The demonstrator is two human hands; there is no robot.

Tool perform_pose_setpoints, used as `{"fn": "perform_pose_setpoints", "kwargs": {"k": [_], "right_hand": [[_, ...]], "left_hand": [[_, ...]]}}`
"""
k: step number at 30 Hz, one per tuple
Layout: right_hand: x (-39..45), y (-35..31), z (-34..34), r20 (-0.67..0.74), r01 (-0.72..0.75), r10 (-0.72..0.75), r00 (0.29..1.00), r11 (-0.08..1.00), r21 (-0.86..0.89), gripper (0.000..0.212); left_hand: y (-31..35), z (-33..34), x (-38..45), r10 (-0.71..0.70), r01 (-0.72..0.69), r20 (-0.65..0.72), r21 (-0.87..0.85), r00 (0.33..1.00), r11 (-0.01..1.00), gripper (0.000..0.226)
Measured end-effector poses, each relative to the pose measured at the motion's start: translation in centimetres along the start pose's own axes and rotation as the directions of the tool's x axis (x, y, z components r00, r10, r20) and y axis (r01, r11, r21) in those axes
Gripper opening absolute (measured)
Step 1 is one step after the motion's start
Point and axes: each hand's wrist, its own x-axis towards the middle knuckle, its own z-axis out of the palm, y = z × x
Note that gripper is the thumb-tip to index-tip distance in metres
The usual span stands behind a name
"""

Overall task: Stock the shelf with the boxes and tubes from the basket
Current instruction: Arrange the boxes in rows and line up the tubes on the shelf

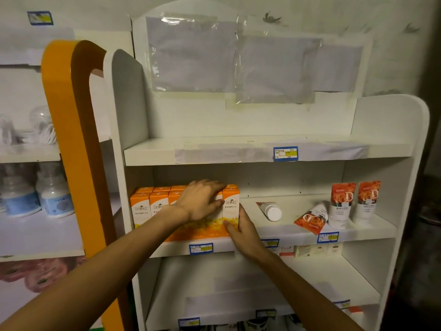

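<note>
Several orange and white boxes (141, 206) stand in rows at the left of the middle shelf (286, 231) of a white unit. My left hand (202, 201) lies over the tops and fronts of the row, fingers stretched to the right. My right hand (243, 231) holds the rightmost box (231, 201) from below and its right side, thumb on the front. Further right on the same shelf lie two white tubes (270, 211), one with an orange end (310, 220); two more tubes (342, 204) stand upright on their caps. No basket is in view.
The top shelf (214, 152) holds nothing and carries a blue price tag (285, 154). The shelf below (262, 292) shows small boxes (307, 250) at its back. An orange panel (69, 139) divides off a left unit with white bottles (53, 194).
</note>
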Motion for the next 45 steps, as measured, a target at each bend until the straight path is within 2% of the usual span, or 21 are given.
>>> {"fn": "perform_pose_setpoints", "kwargs": {"k": [4,8,11,13,16,19,23,25,28,30,33,35,38,42,45], "right_hand": [[-0.2,-0.1,-1.2,0.005,-0.022,0.022,1.000,0.999,0.024,0.064],[-1.3,1.1,-4.2,-0.108,-0.043,0.038,0.993,0.998,-0.037,0.062],[-2.0,2.5,-7.3,-0.214,0.013,-0.034,0.976,0.995,-0.099,0.054],[-2.4,3.1,-9.4,-0.297,0.021,-0.065,0.953,0.988,-0.150,0.047],[-2.7,4.0,-12.0,-0.345,-0.023,-0.044,0.938,0.982,-0.186,0.041],[-2.7,4.9,-13.7,-0.321,-0.051,-0.063,0.945,0.941,-0.334,0.043],[-2.4,5.8,-15.3,-0.259,-0.060,-0.143,0.955,0.765,-0.642,0.045],[-2.0,6.3,-15.8,-0.270,-0.099,-0.144,0.952,0.688,-0.719,0.046],[-1.5,7.4,-16.6,-0.303,-0.166,-0.120,0.945,0.624,-0.764,0.045],[-1.2,8.1,-17.1,-0.292,-0.174,-0.113,0.950,0.584,-0.793,0.041],[-0.7,8.7,-17.7,-0.229,-0.130,-0.111,0.967,0.557,-0.820,0.037],[0.0,8.9,-18.1,-0.206,-0.110,-0.109,0.972,0.563,-0.819,0.037],[1.6,9.3,-18.3,-0.208,-0.111,-0.108,0.972,0.571,-0.813,0.037],[3.7,9.9,-16.9,-0.330,-0.185,-0.124,0.936,0.624,-0.759,0.035],[4.2,10.5,-16.5,-0.428,-0.238,-0.111,0.897,0.696,-0.678,0.032]], "left_hand": [[1.1,-0.2,0.2,0.007,-0.008,-0.091,-0.010,0.996,1.000,0.061],[4.1,-0.1,0.4,0.111,-0.128,-0.236,-0.059,0.965,0.990,0.053],[6.8,1.0,1.0,0.216,-0.239,-0.248,-0.065,0.944,0.969,0.045],[8.7,2.3,1.7,0.233,-0.262,-0.226,-0.109,0.946,0.959,0.044],[10.8,4.6,3.0,0.171,-0.197,-0.150,-0.185,0.974,0.963,0.047],[11.4,7.1,4.3,0.092,-0.100,-0.043,-0.231,0.995,0.968,0.054],[11.3,10.4,5.6,-0.015,0.025,0.036,-0.286,0.999,0.958,0.058],[11.5,11.7,6.3,-0.096,0.107,0.046,-0.356,0.994,0.929,0.055],[12.5,13.2,7.7,-0.258,0.264,0.080,-0.488,0.963,0.832,0.052],[13.2,13.9,8.6,-0.379,0.375,0.111,-0.550,0.919,0.746,0.054],[14.1,14.7,9.9,-0.495,0.482,0.126,-0.522,0.860,0.704,0.066],[14.4,15.1,10.5,-0.505,0.486,0.102,-0.488,0.857,0.725,0.068],[14.4,15.5,11.1,-0.495,0.466,0.088,-0.509,0.865,0.724,0.059],[13.6,15.8,11.4,-0.481,0.425,0.085,-0.619,0.873,0.661,0.054],[13.4,16.4,11.3,-0.439,0.336,0.071,-0.755,0.896,0.564,0.050]]}}
